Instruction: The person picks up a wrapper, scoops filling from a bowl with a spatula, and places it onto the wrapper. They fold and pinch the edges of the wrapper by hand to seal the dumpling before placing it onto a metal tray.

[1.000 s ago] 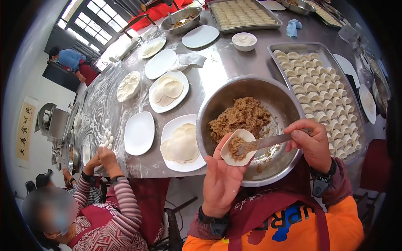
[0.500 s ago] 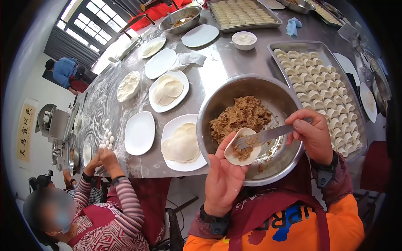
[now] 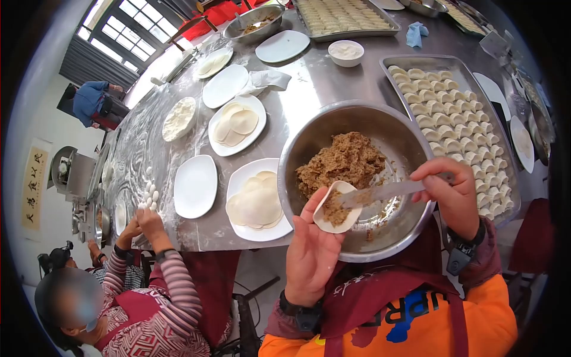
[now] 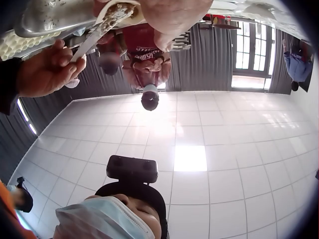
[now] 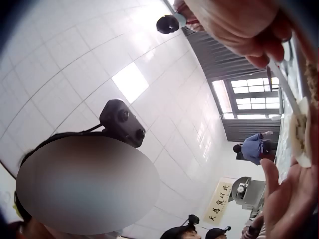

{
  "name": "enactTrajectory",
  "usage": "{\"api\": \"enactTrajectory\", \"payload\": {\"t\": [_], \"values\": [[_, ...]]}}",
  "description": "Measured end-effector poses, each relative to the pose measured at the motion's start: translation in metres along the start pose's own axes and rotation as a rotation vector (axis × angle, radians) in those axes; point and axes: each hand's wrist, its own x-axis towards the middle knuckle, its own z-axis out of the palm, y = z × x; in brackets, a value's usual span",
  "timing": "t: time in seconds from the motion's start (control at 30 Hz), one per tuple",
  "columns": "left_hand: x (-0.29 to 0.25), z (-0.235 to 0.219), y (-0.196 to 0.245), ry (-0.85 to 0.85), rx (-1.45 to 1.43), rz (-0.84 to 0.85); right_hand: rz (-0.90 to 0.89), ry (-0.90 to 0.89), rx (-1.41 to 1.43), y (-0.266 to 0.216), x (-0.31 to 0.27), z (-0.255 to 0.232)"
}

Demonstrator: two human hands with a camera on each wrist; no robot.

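My left hand [image 3: 312,256] is palm up over the near left rim of the large steel bowl [image 3: 291,166]. A round dumpling wrapper [image 3: 325,221] lies across its fingers, with the thumb apart from it. Brown minced filling [image 3: 336,208] sits on the wrapper. From the right, my right hand [image 3: 446,187] pinches the handle of a flat metal spatula [image 3: 386,190]. The spatula's tip rests against the filling. A mound of filling [image 3: 345,160] fills the bowl's far left part. In the right wrist view, the wrapper [image 5: 300,137] stands tilted on the left fingers.
Beside the bowl lie a plate of stacked wrappers [image 3: 238,229] and a bare white plate [image 3: 195,187]. A tray [image 3: 392,80] of shaped dumplings is at right. Flour covers the left of the steel table. Another person's hands [image 3: 146,229] work near small dough pieces [image 3: 151,193].
The spatula's tip has shifted over the wrapper, pressing the filling while the right hand tilts. The bowl appears slightly higher in view. In the background, a person in blue has moved.
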Motion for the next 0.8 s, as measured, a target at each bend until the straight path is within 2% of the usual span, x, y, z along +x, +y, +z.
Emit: {"api": "enactTrajectory", "payload": {"t": [0.1,0.13,0.23,0.27,0.37,0.4,0.5,0.53,0.63,0.67,0.8], "values": [[0.000,-0.001,0.004,0.016,0.006,0.027,-0.190,0.061,0.051,-0.001,0.001,-0.011],[0.001,-0.001,0.006,0.016,0.009,0.040,-0.167,0.064,0.003,-0.005,-0.001,-0.008],[0.000,0.001,0.005,0.013,-0.007,-0.008,-0.212,-0.239,-0.040,-0.003,0.002,-0.005],[-0.001,0.001,0.004,0.006,-0.003,-0.019,-0.231,-0.283,-0.081,-0.002,0.004,-0.006],[-0.004,0.001,0.001,-0.010,0.012,-0.065,-0.136,-0.275,-0.154,0.001,0.010,-0.005],[-0.004,0.001,0.001,-0.014,0.024,-0.078,-0.095,-0.221,-0.074,0.003,0.011,-0.003],[-0.005,-0.001,0.002,0.020,0.033,-0.057,-0.110,-0.160,-0.071,-0.001,0.012,-0.012],[-0.004,-0.003,0.004,0.031,0.033,-0.041,-0.082,-0.084,-0.101,-0.006,0.012,-0.018],[-0.004,-0.005,0.015,0.071,0.035,0.049,-0.152,-0.029,-0.101,-0.009,0.011,-0.022],[-0.004,-0.005,0.016,0.064,0.043,0.059,-0.143,-0.071,-0.111,-0.012,0.008,-0.019],[-0.002,0.000,0.007,0.010,0.043,0.014,-0.367,-0.300,-0.246,-0.009,0.004,0.003]]}}
